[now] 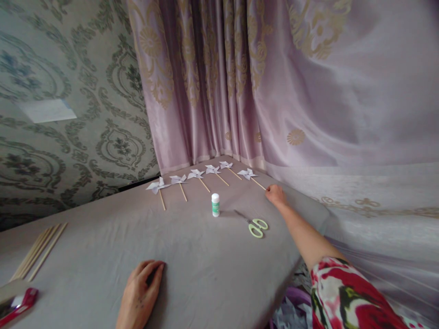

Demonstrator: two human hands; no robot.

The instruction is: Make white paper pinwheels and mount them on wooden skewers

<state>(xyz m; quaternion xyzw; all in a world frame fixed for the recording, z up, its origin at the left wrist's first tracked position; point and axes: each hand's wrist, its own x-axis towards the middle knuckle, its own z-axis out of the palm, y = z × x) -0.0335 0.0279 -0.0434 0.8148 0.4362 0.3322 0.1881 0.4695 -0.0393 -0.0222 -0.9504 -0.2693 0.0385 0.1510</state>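
At the far right of the cloth-covered table, my right hand (276, 195) pinches the lower end of a wooden stick that carries a white paper pinwheel (247, 173). The pinwheel lies on the cloth, its blades toward the curtain. Left of it, several more paper pinwheels on sticks (196, 174) lie in a fanned row along the back. My left hand (141, 290) rests near the front, its fingers curled against the thumb with nothing visible in them. Between the hands stand a white-and-green glue stick (215, 205), upright, and scissors (255, 225) with light green handles, lying flat.
Loose wooden sticks (40, 250) lie at the left, beside a red-edged object (20, 304) cut off by the frame. A purple basket (297, 294) holding paper pieces is below the table's right edge. Curtains (206, 82) hang close behind the grey tablecloth (192, 256).
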